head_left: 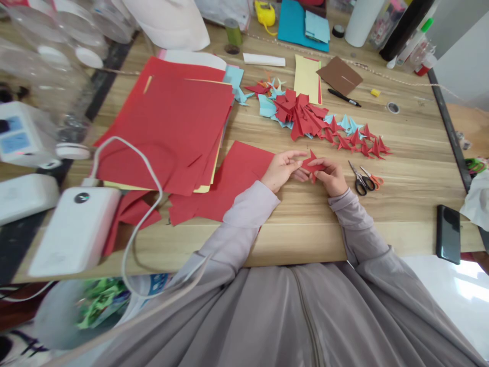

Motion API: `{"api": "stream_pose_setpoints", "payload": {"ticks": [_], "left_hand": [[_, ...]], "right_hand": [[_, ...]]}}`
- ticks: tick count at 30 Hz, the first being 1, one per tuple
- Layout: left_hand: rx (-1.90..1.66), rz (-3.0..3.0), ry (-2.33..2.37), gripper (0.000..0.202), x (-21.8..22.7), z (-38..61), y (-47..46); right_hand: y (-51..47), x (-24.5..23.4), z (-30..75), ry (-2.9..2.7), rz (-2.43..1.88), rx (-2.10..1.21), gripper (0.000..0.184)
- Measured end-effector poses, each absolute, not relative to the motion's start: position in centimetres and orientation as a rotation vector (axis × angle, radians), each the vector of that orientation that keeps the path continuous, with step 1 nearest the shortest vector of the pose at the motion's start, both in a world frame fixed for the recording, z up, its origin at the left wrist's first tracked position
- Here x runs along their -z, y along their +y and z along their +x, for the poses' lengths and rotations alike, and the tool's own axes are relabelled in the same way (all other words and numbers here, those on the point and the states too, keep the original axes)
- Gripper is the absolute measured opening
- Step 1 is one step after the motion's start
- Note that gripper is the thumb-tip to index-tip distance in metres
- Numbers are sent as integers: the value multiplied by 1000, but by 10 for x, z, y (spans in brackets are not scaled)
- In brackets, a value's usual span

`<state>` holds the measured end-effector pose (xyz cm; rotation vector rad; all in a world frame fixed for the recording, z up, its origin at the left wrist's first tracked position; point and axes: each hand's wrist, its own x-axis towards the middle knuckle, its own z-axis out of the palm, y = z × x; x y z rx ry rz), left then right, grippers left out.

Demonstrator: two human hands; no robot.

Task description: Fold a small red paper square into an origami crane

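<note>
Between my two hands is a small folded red paper piece [311, 162] with pointed ends, held just above the table. My left hand [283, 171] pinches its left side, thumb against fingers. On its right side, my right hand [331, 176] grips it between thumb and fingertips. Loose red paper sheets [244, 168] lie under and beside my left forearm. Beyond my hands stretches a pile of folded red paper pieces [301, 114], with light blue ones among them. Black-handled scissors [361, 183] and orange-handled scissors [374, 181] rest right of my right hand.
A tall stack of red paper [179, 127] stands at the left. A white power bank [76, 229] trails a cable across the front left. At the back are yellow paper [305, 76], a brown square [340, 75] and a pen [344, 97]. A phone [448, 234] lies far right.
</note>
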<state>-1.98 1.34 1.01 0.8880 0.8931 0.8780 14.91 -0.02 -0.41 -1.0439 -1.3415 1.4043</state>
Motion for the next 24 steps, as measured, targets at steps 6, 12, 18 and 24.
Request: {"api": "stream_pose_setpoints", "payload": {"ticks": [6, 12, 18, 24], "left_hand": [[-876, 908, 895, 39, -10, -20, 13], [-866, 883, 900, 38, -8, -20, 14], [-893, 858, 858, 49, -9, -22, 14], [-851, 908, 820, 67, -12, -22, 11]], "right_hand": [[-1, -2, 145, -1317, -1104, -1373, 32], [-1, -3, 145, -1319, -1073, -1428, 37], [1, 3, 147, -1278, -1070, -1285, 33], [6, 7, 149, -1156, -1169, -1083, 33]]}}
